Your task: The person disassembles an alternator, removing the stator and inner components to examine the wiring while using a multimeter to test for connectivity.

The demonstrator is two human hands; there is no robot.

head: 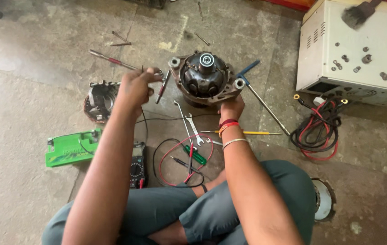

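Teal-trousered knees at 6 o'clock; round ribbed metal alternator housing [206, 79] at 12 o'clock, right hand [232, 108] gripping its rim; left hand [135, 87] pinching slim wrench [162, 86], fingers curled.

Grey-green trousers [211, 213], wrist bangles [229, 131] (red, silver)

We see a dull cast-metal motor housing [204, 79], greasy and dark at its centre, on a rough, stained concrete floor [30, 90]. The spanners [192, 127] are bright bare steel. The green battery [71, 147] looks like glossy plastic, the cream metal cabinet [361, 41] matt painted.
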